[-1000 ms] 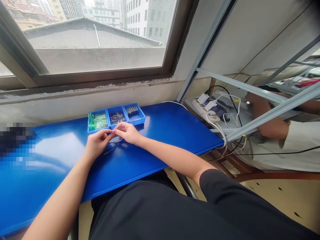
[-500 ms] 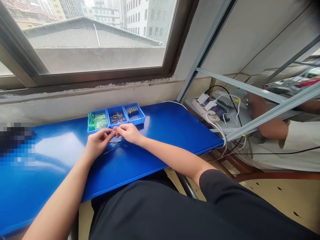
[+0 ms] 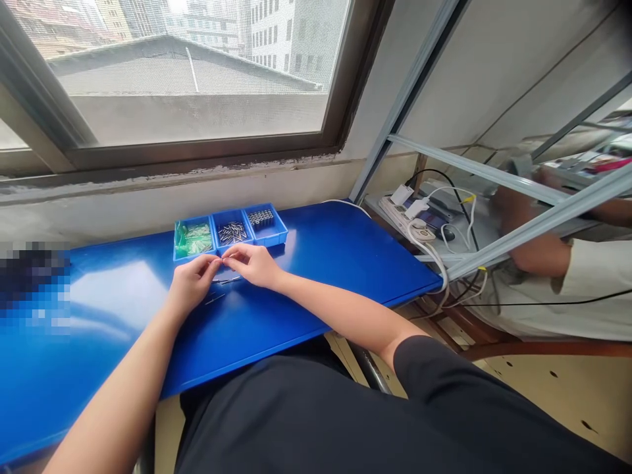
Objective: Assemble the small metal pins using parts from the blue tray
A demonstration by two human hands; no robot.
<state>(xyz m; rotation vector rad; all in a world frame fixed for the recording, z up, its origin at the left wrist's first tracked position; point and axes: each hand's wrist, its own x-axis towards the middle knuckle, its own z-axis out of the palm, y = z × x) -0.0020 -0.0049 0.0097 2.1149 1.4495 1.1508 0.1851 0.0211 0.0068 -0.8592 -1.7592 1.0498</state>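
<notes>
My left hand (image 3: 192, 282) and my right hand (image 3: 254, 264) meet fingertip to fingertip over the blue table, just in front of the tray. Both pinch at something tiny that the fingers hide. Under my right hand lies a thin metal pen-like rod (image 3: 228, 280), and nearer me a second thin rod (image 3: 215, 300). Behind the hands stands a blue three-part tray (image 3: 270, 240). Its left part holds a green plastic bag (image 3: 184, 245) with small pale pieces, its middle part slim metal pieces (image 3: 232, 232), its right part small metal cylinders (image 3: 261, 217) in rows.
The blue table (image 3: 320, 263) runs below a window (image 3: 197, 141). A metal frame (image 3: 474, 171) rises on the right, with a power strip (image 3: 412, 217) and cables behind it. Another person's arm (image 3: 538, 253) is there. A dark blurred object (image 3: 29, 273) lies far left.
My right fingers have shifted slightly left, closer to my left fingertips. The small shiny piece glimpsed between them before is now hidden. The other person's arm has moved a little.
</notes>
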